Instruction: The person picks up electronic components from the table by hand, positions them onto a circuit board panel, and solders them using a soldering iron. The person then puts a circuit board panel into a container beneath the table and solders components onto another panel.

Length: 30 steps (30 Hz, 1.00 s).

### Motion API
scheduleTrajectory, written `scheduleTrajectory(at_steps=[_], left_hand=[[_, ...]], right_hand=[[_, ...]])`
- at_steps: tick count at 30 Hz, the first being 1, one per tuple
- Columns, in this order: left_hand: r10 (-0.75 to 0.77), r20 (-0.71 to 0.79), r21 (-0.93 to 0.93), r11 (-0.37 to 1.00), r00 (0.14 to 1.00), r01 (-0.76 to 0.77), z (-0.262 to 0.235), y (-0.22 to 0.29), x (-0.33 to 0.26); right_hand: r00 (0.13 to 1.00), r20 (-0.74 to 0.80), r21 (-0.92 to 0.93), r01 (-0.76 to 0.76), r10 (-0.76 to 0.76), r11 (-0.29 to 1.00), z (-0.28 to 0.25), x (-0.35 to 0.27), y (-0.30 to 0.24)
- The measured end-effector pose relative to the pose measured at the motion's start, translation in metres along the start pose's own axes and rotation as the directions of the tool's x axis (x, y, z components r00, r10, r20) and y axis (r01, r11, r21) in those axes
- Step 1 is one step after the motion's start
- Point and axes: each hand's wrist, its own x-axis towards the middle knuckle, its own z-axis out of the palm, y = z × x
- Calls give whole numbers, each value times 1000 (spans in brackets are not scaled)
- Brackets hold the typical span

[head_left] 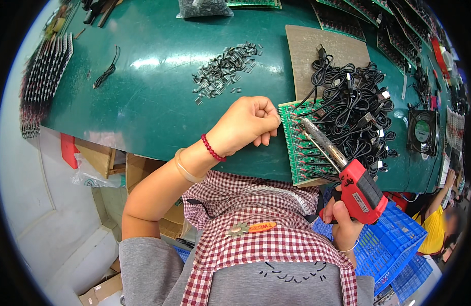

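Observation:
A red soldering gun with a long metal barrel is gripped in my right hand. Its tip reaches over the upper part of a green circuit board panel dotted with small parts. At the panel's upper left edge, my left hand is closed in a pinch; whatever sits between its fingertips is too small to name. Black cables, bundled and with plugs on their ends, cover the panel's right side. Left of the panel and beyond my left hand lies a pile of small black parts with metal pins.
Under the cables rests a brown board on the green table. Stacked circuit boards stand at the far left and far right. A black fan is at right. Below are blue crates; a person in yellow works nearby.

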Motion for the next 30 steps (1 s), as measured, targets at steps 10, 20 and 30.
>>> scheduleTrajectory(at_steps=[10, 20, 30], left_hand=[[617, -183, 978, 191, 765, 81, -26, 14, -5], [708, 8, 883, 326, 706, -338, 2, 13, -21], [287, 142, -94, 957, 947, -276, 81, -6, -72]], right_hand=[[997, 6, 74, 76, -77, 994, 0, 2, -5], [988, -19, 127, 152, -150, 980, 10, 4, -18], [959, 239, -1, 156, -151, 988, 21, 17, -28]])
